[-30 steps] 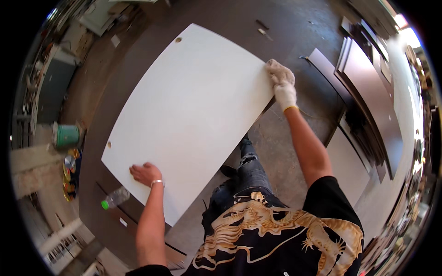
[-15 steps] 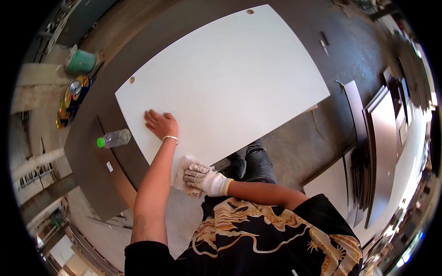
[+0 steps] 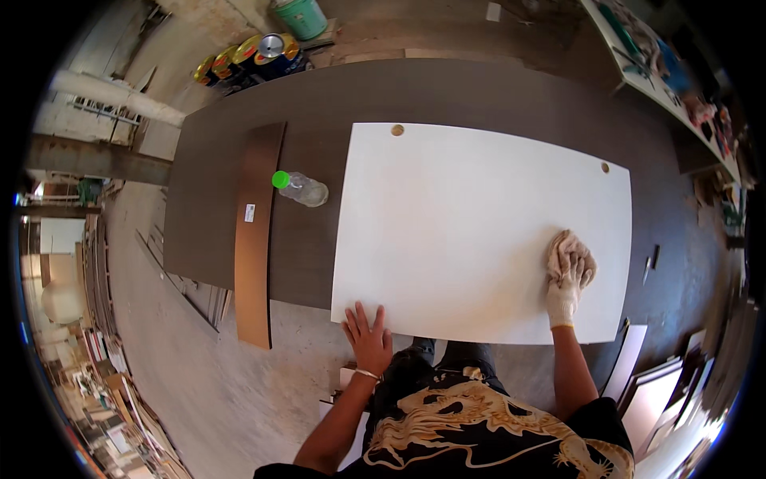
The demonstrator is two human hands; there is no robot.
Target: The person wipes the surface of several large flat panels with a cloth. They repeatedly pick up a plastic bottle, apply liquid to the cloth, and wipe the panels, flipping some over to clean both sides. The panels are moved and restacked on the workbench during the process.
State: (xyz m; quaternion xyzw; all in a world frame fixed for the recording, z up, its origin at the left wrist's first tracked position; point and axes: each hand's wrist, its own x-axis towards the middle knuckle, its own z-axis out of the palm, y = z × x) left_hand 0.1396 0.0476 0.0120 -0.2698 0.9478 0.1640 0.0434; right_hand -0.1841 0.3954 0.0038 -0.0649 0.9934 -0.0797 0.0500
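A large white panel (image 3: 455,239) lies flat on a dark brown table (image 3: 479,92), with two round holes near its far corners. My right hand (image 3: 568,289), in a white knit glove, presses a crumpled beige cloth (image 3: 568,246) onto the right part of the panel. Bare and wearing a bracelet, my left hand (image 3: 367,335) rests with spread fingers on the panel's near left corner. Left of the panel, a clear plastic bottle (image 3: 303,190) with a green cap lies on its side on the table.
A long brown board (image 3: 254,239) lies across the table's left part, overhanging the near edge. Several cans (image 3: 275,56) and a green bucket (image 3: 301,17) stand beyond the table. Boards (image 3: 654,399) lean at the lower right. A cluttered bench (image 3: 666,96) runs along the far right.
My right hand has swept the cloth from the panel's near left edge to its right part. My left hand has shifted to the near left corner. The view has turned.
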